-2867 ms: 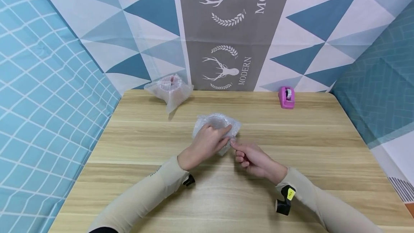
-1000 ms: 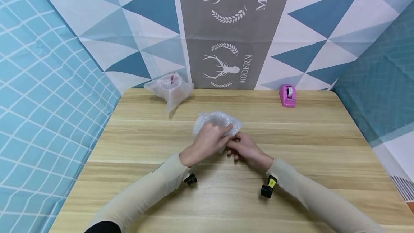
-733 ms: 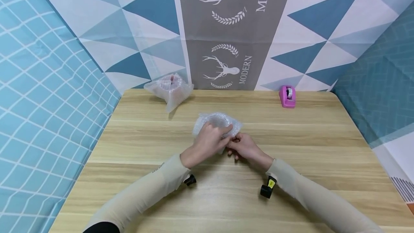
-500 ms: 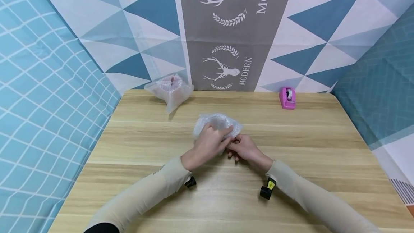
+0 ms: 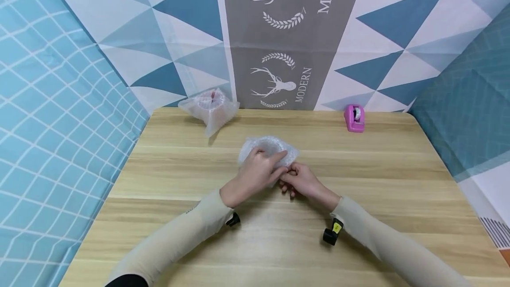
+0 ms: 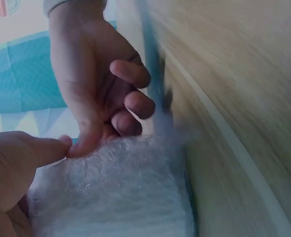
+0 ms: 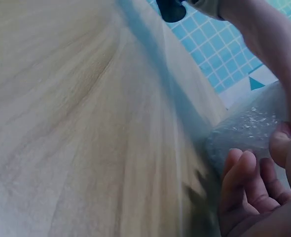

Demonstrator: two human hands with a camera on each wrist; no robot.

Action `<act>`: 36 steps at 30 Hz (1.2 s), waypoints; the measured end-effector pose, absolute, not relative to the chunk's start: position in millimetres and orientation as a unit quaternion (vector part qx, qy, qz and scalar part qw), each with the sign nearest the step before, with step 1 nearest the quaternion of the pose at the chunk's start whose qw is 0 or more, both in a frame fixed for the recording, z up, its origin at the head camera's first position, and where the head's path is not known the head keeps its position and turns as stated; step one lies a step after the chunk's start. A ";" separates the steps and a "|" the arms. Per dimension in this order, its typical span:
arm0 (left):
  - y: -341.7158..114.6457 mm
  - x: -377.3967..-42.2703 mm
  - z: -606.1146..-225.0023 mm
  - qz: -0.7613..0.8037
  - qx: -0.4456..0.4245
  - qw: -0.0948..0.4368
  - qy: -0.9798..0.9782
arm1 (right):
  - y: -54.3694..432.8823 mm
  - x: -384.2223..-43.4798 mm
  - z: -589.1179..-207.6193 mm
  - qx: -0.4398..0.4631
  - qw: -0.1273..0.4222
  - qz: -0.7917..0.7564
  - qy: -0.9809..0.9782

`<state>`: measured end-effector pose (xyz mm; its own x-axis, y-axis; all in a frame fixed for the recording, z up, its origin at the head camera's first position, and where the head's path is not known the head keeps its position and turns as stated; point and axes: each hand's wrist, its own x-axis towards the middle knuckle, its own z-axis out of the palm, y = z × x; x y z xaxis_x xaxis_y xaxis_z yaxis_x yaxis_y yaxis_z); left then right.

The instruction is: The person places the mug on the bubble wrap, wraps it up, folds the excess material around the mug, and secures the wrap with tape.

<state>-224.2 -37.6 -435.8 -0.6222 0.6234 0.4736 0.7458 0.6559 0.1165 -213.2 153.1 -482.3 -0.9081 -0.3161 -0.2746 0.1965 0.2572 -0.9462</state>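
A bubble-wrapped package (image 5: pixel 268 144), with a round outline showing through its top, lies mid-table. My left hand (image 5: pixel 255 172) rests over it from the left, index finger stretched across the top and thumb pointing to the near right corner. At that corner my right hand (image 5: pixel 303 183) pinches the edge of the bubble wrap between thumb and index finger. Both thumb tips meet at the wrap's edge (image 6: pixel 111 153) in the left wrist view. The right hand's other fingers (image 7: pixel 239 173) curl loosely beside the wrap. What lies inside is hidden, as are most left fingertips.
Another bubble-wrapped bundle (image 5: pixel 211 107), with something reddish inside, stands at the back left of the wooden table (image 5: pixel 179 167). A pink tape dispenser (image 5: pixel 353 118) sits at the back right. Patterned cloth hangs behind and on both sides.
Compared with 2.9 s ago, my right hand has moved left and turned inward to the package's near corner, against the left thumb. Since one second ago both hands have stayed almost still.
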 end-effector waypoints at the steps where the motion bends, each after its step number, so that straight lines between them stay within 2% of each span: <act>1: -38.8 -223.8 -435.7 -0.157 -0.390 0.199 -0.885 | 155.5 -212.4 -481.8 -0.040 0.213 -0.604 0.767; 5: -46.6 -222.3 -435.9 -0.186 -0.393 0.225 -0.872 | 166.1 -209.7 -478.4 -0.056 0.211 -0.592 0.776; 8: -56.2 -222.7 -437.6 -0.220 -0.372 0.252 -0.866 | 173.8 -208.8 -473.7 -0.057 0.202 -0.588 0.781; 11: -67.7 -222.5 -440.6 -0.254 -0.337 0.257 -0.869 | 181.3 -209.8 -469.1 -0.044 0.192 -0.596 0.778; 15: -83.1 -220.6 -447.6 -0.303 -0.281 0.217 -0.885 | 189.6 -212.3 -463.5 -0.035 0.160 -0.601 0.782; 19: -97.9 -219.2 -456.8 -0.397 -0.215 0.135 -0.882 | 192.6 -213.1 -458.4 -0.029 0.135 -0.598 0.790; 24: -108.1 -219.2 -466.7 -0.520 -0.163 0.051 -0.837 | 188.1 -210.3 -457.8 -0.028 0.160 -0.618 0.769; 28: -109.8 -215.8 -472.3 -0.561 -0.158 0.040 -0.812 | 179.3 -205.6 -461.1 -0.042 0.190 -0.640 0.743; 36: -111.6 -195.8 -480.1 -0.594 -0.166 0.055 -0.785 | 171.0 -197.4 -463.0 -0.042 0.221 -0.643 0.732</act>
<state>-195.8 -111.6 -480.1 -0.9387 0.1960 0.2836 0.3261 0.2385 0.9147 -197.4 171.0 -463.0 -0.8988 -0.3458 -0.2693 0.2229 0.1685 -0.9602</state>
